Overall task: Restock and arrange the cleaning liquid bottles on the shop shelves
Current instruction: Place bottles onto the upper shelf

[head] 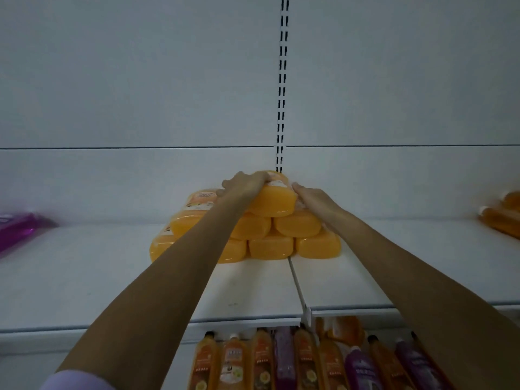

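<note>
Several orange bottles lie on their sides in a pyramid stack (270, 243) on the white upper shelf (244, 288), bases towards me. The top orange bottle (274, 201) crowns the stack against the back wall. My left hand (243, 182) grips its left side, fingers curled over the top. My right hand (308, 195) holds its right side. Both forearms reach up from below.
A purple bottle (19, 230) lies at the shelf's far left, and orange bottles (503, 218) at the far right. Below the shelf edge stands a row of orange and purple bottles (295, 361). A slotted upright (282, 85) runs up the back wall.
</note>
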A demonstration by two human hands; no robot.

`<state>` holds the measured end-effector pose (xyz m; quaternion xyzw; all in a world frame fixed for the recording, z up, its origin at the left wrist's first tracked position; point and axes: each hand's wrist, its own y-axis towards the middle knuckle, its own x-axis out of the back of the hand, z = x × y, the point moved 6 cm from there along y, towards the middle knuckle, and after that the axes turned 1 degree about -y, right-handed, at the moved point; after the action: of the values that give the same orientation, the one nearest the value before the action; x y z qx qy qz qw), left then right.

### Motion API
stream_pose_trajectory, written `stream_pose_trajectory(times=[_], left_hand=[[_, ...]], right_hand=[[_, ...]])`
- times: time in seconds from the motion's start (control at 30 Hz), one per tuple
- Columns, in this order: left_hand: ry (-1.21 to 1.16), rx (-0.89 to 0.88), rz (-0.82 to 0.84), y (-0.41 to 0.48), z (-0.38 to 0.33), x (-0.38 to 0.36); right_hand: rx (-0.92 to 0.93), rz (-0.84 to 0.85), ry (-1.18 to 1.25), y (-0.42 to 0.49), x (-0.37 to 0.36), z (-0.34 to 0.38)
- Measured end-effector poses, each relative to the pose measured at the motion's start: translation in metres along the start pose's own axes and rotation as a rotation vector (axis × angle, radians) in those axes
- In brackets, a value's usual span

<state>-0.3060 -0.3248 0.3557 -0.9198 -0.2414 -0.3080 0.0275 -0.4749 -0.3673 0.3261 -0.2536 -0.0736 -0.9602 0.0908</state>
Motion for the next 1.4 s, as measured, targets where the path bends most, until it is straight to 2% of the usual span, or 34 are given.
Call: stream_pose_trajectory(times=[0.07, 0.17, 0.3, 0.5, 0.67, 0.87, 1.03, 1.13, 1.23, 1.4], left_hand=[[-0.007, -0.078, -0.072, -0.003, -0.005, 0.004], [-0.035, -0.299, -0.229, -0.024, -0.021, 0.020], [0.081, -0.599, -0.250, -0.064, -0.045, 0.019], [0.159, -0.771, -0.193, -0.119, -0.056, -0.021], [0.201, -0.956, -0.354, -0.157, -0.081, -0.047], [0.074, -0.904, -0.122, -0.222, -0.105, -0.128], [-0.060, -0.862, 0.096, -0.276, -0.105, -0.217], [-0.028, -0.865, 0.254, -0.305, -0.096, -0.274], [0.015, -0.766, 0.375, -0.316, -0.078, -0.322], [0.054, -0.612, 0.468, -0.317, -0.046, -0.382]], right_hand=[[0.031, -0.011, -0.076, -0.006, 0.003, 0.000], [0.085, -0.127, -0.103, -0.015, 0.018, 0.000], [0.108, -0.265, -0.121, -0.025, 0.040, -0.012], [0.070, -0.397, -0.159, -0.062, 0.082, -0.047], [0.070, -0.479, -0.191, -0.107, 0.140, -0.080], [0.055, -0.514, -0.273, -0.162, 0.212, -0.127], [-0.023, -0.540, -0.310, -0.222, 0.265, -0.196], [-0.131, -0.533, -0.300, -0.256, 0.288, -0.242], [-0.213, -0.494, -0.336, -0.278, 0.299, -0.289], [-0.332, -0.464, -0.306, -0.289, 0.304, -0.357]])
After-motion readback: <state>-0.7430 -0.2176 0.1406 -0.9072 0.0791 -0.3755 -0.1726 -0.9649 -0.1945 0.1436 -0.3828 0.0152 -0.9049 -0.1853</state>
